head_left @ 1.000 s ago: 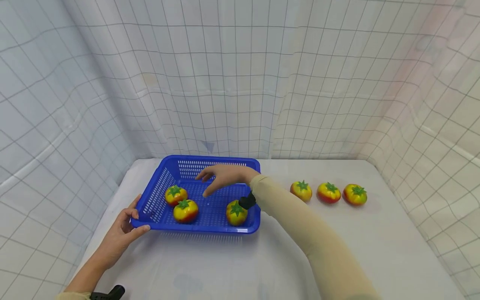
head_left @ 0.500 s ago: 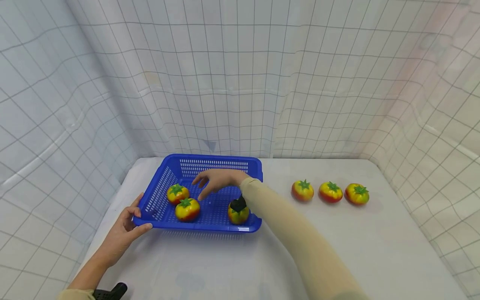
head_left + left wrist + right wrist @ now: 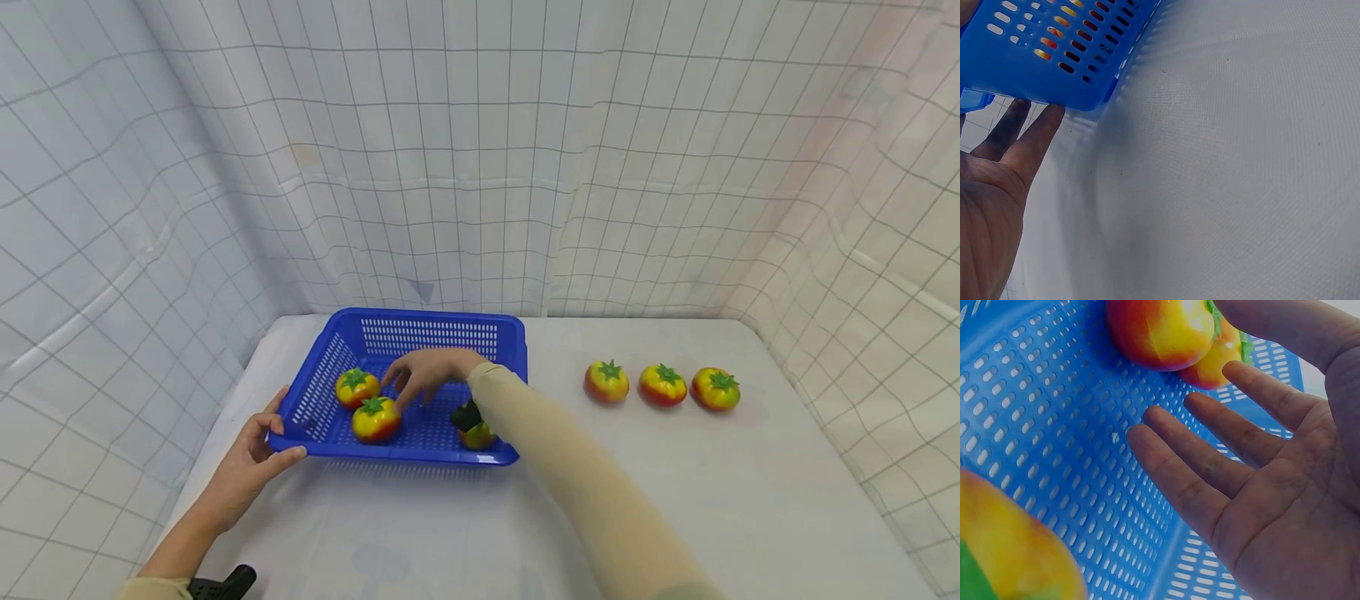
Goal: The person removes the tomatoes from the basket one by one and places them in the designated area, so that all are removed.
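Observation:
My left hand [image 3: 243, 462] grips the near left corner of a blue plastic basket [image 3: 390, 455], thumb over the front rim and fingers at the left side. Inside the basket, my right hand [image 3: 433, 372] reaches in from above with spread, lightly bent fingers and holds nothing. Its fingertips are right by two red-and-yellow tomatoes with green leafy tops, a rear tomato [image 3: 356, 390] and a front tomato [image 3: 375, 423]. Another tomato [image 3: 1016, 550] lies at the basket's right end, partly hidden in the head view by the black wrist device [image 3: 467, 415].
On the white table [image 3: 637, 483], right of the basket, three more tomatoes stand in a row: a left one [image 3: 606, 383], a middle one [image 3: 663, 387] and a right one [image 3: 716, 390]. White gridded curtains [image 3: 480, 167] enclose the table's back and sides.
My right hand has moved left and lower into the basket, closer to the two left tomatoes. The left hand keeps its grip on the corner.

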`<state>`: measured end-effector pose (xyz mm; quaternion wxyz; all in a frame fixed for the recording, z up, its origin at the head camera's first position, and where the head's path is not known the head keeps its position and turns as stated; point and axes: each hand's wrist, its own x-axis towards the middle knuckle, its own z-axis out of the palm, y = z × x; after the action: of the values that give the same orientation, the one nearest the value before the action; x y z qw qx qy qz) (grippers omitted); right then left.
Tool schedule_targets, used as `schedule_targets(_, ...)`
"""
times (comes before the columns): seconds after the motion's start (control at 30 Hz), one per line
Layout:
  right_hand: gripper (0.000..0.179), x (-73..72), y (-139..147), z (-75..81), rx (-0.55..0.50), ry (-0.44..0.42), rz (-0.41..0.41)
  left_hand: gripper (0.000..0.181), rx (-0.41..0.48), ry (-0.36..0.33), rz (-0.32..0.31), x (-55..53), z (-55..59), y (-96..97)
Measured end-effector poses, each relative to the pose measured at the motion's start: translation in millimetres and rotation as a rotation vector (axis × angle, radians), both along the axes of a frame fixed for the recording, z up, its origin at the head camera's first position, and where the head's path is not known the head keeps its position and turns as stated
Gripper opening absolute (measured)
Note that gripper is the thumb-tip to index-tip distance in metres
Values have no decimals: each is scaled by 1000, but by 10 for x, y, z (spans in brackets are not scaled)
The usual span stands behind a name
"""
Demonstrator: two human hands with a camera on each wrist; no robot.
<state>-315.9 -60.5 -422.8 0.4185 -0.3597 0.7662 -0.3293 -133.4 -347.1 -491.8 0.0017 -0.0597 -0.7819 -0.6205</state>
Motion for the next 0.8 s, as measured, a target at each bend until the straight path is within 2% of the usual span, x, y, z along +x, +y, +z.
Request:
schedule_targets(0.33,51,-7,-65,-64,20,-93,-41,31,-8,-5,8,3,-2,-1)
schedule_targets(0.8,54,17,-136,-124,33,-90,-43,33,-30,-2,16,-6,-18,-14)
